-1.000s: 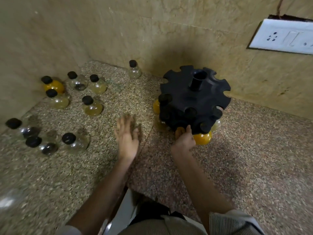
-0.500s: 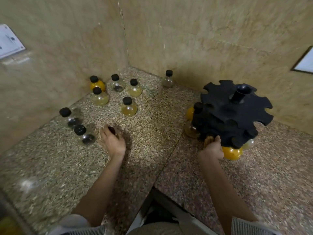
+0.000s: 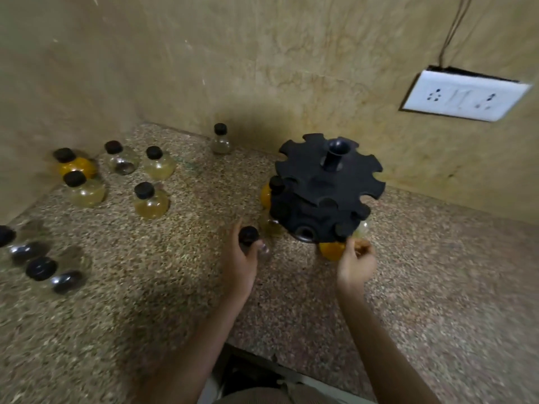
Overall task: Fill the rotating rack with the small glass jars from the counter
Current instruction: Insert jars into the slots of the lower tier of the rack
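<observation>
The black two-tier rotating rack (image 3: pixel 326 188) stands on the speckled counter (image 3: pixel 145 301) near the back wall. Several jars hang in its lower tier, among them an orange one (image 3: pixel 331 249) at the front. My left hand (image 3: pixel 242 263) holds a clear small glass jar with a black cap (image 3: pixel 248 236) just left of the rack's lower tier. My right hand (image 3: pixel 357 262) is at the rack's front lower edge, fingers curled beside the orange jar; whether it grips anything is unclear. Several black-capped jars (image 3: pixel 150 199) stand on the counter at the left.
Tiled walls meet in a corner behind the jars. One jar (image 3: pixel 221 139) stands alone by the back wall. A white socket plate (image 3: pixel 463 96) with a cable sits on the wall at upper right. The counter's front edge runs just in front of my body.
My left hand picked up a clear jar from the left group and carried it right to the rack. My right hand stayed at the rack's front lower edge.
</observation>
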